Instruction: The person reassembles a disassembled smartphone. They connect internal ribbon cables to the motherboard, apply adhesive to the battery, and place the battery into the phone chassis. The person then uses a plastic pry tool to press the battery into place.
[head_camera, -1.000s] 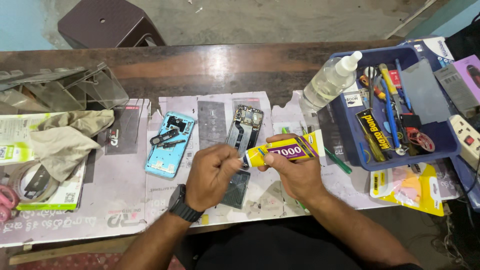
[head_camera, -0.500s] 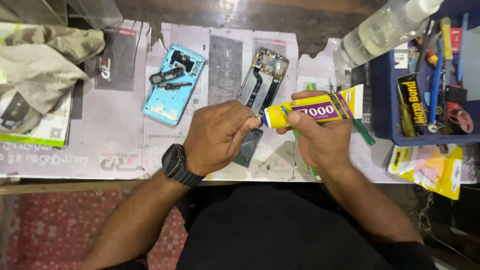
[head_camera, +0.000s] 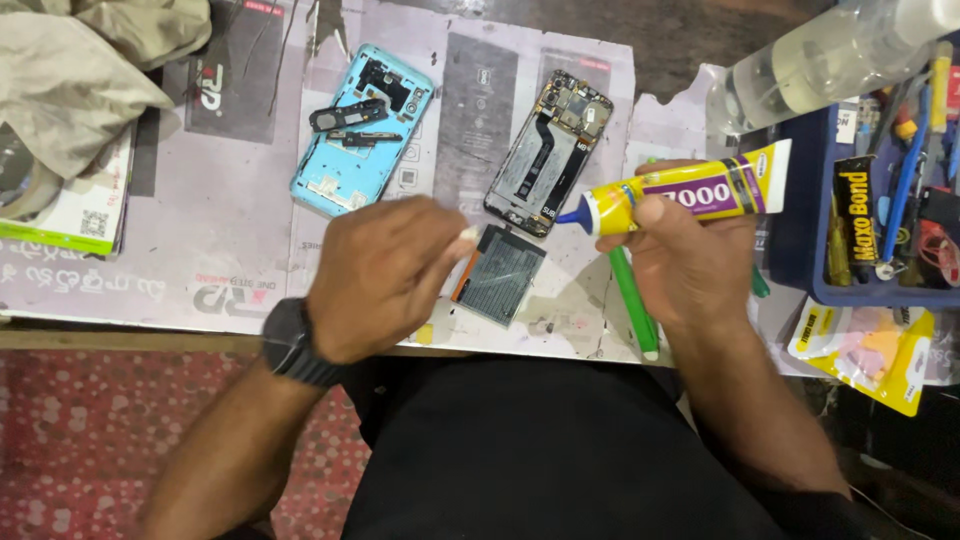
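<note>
Glue tube: yellow-and-purple plastic tube of adhesive (head_camera: 690, 195), blue nozzle bared, lying level above the table (head_camera: 200, 270).
Right hand (head_camera: 690, 265): fingers clenched around the tube.
Left hand (head_camera: 385, 275): fingers pinching a small white cap (head_camera: 468, 235).
Below the fingers: dark rectangular battery (head_camera: 503, 287).
Beyond the nozzle: opened phone body (head_camera: 548, 155); light-blue back cover (head_camera: 360, 130).

Bare counter (head_camera: 200, 270) lies open at nine o'clock of the left hand (head_camera: 380, 275); a blue tool bin (head_camera: 800, 250) and clear bottle (head_camera: 800, 65) block three o'clock.
</note>
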